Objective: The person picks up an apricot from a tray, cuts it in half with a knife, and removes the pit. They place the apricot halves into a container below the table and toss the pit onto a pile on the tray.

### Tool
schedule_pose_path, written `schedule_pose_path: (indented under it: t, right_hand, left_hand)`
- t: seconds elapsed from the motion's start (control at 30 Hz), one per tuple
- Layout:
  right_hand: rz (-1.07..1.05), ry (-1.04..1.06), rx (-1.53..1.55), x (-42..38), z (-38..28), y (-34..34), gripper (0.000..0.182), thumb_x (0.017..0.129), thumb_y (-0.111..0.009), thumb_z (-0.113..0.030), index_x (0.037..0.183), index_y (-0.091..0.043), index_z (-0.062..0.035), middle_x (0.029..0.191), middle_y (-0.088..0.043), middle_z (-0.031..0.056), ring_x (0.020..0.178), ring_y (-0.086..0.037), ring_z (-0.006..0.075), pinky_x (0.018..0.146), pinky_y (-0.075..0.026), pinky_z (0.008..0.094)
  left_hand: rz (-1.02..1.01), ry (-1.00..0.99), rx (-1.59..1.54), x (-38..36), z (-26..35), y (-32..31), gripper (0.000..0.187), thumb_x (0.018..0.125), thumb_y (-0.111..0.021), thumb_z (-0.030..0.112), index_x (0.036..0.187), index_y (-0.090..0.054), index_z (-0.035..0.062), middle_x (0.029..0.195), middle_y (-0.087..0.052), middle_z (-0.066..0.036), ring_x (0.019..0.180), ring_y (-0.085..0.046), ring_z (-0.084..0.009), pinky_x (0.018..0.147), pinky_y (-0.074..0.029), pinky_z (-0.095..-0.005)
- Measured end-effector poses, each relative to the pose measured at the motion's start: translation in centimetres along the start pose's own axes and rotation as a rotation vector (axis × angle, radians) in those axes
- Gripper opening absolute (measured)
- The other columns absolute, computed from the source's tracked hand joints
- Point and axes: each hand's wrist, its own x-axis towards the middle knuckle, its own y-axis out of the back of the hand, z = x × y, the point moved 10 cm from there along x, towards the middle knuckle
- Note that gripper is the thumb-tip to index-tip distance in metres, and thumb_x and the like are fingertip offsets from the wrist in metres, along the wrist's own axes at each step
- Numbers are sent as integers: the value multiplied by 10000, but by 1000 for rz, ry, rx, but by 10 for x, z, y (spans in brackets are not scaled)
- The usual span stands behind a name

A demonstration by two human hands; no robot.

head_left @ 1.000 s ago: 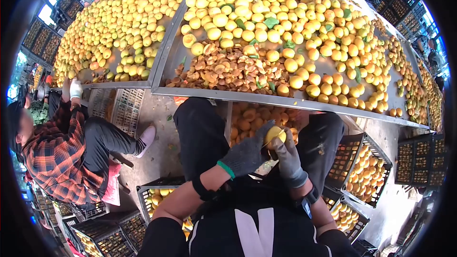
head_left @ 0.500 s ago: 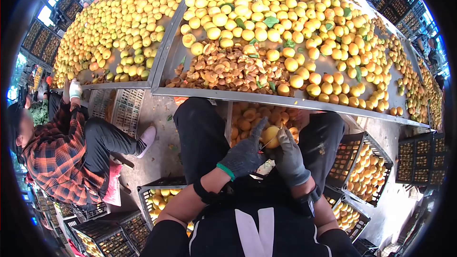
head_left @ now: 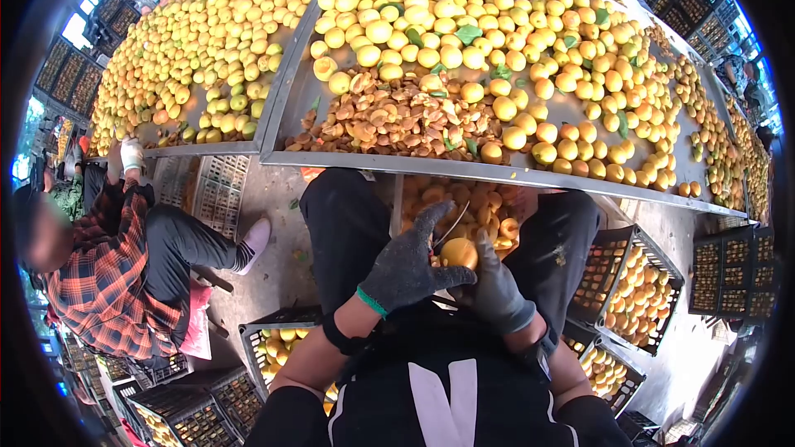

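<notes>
My left hand (head_left: 407,266), in a dark glove with a green cuff, is closed on a thin curved blade (head_left: 453,222) that sticks up beyond its fingers. In my right hand (head_left: 499,291), gloved in grey, is a yellow-orange fruit (head_left: 459,253), also touched by the left fingers. Both hands are between my knees, over a crate of orange fruit pieces (head_left: 421,194). Beyond my knees, brown-orange pieces (head_left: 397,120) are heaped near the edge of a metal table (head_left: 373,161), beside many whole yellow fruits (head_left: 464,8).
On the left a person in a checked shirt (head_left: 112,281) sits at another fruit-covered table (head_left: 199,149). Black crates of fruit stand at my right (head_left: 638,290) and left (head_left: 277,348). Stacked crates (head_left: 733,273) are at the far right. More people are behind the tables.
The blade has come away from the fruit's far side and points up. My left hand has moved slightly left, its fingers more spread; the fruit sits a little lower and left.
</notes>
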Motion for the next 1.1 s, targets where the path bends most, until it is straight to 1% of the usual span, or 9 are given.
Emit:
schedule_pose_path:
  t: [0.1,0.17,0.3,0.37,0.43,0.6,0.67,0.87,1.1]
  right_hand:
    - [-171,-101,446,-4,11,-16,418,890,-628,-183,1250,-486,-25,1082,-623,84,987,-618,182,863,-504,297]
    - [-143,521,-194,-23,-41,-25,442,827,-672,-64,1237,-508,-46,1174,-578,87,1056,-585,174,898,-483,291]
    - [-361,439,-286,-15,-26,-27,453,839,-668,-84,1256,-490,-66,1225,-539,80,1120,-545,174,930,-466,309]
    - [-345,629,-579,-19,-32,-24,520,822,-684,-63,1288,-455,-77,1232,-527,63,1128,-538,184,960,-446,323]
    - [-333,573,-482,-29,-49,-38,533,826,-681,-68,1301,-439,-78,1235,-524,60,1133,-533,190,967,-441,327]
    - [-279,541,-316,-23,-41,-37,556,828,-686,-77,1318,-421,-79,1241,-515,60,1133,-530,199,988,-425,326]
    - [-427,253,112,-15,-14,-36,600,807,-715,-99,1322,-407,-73,1245,-514,74,1143,-529,211,994,-420,331]
    - [-183,710,-618,-28,-43,-30,629,799,-728,-129,1327,-394,-59,1241,-525,97,1162,-528,229,988,-421,329]
    - [-185,471,-326,-9,-41,-18,582,789,-724,-96,1285,-421,-59,1204,-547,97,1124,-547,238,966,-430,330]
  left_hand:
    - [-21,-128,92,0,27,3,885,645,-782,534,1343,-453,101,1135,-558,-147,909,-624,-322,765,-517,-407]
    - [-140,-108,178,-1,34,-5,868,613,-789,562,1290,-516,91,1282,-517,-165,991,-616,-346,811,-516,-410]
    - [-49,-458,350,-3,67,0,739,609,-780,562,1170,-619,109,1081,-602,-122,783,-640,-303,650,-522,-382]
    - [-52,-576,376,-8,75,-3,711,600,-793,545,1143,-635,113,1003,-620,-106,720,-637,-276,599,-511,-367]
    - [148,-558,271,-8,77,16,693,594,-806,530,1112,-641,99,889,-610,-80,681,-610,-259,564,-482,-350]
    - [193,-681,257,-17,78,16,606,621,-781,431,1095,-643,79,852,-608,-91,685,-612,-260,559,-482,-354]
    - [167,-708,241,-20,81,15,553,640,-749,351,1107,-645,75,860,-608,-91,688,-615,-261,563,-491,-366]
    - [198,-656,203,-17,83,13,565,678,-763,414,1109,-641,69,863,-613,-97,677,-610,-259,550,-482,-360]
    - [188,-619,312,-1,83,11,561,672,-786,422,1090,-642,76,877,-612,-106,679,-613,-271,552,-482,-354]
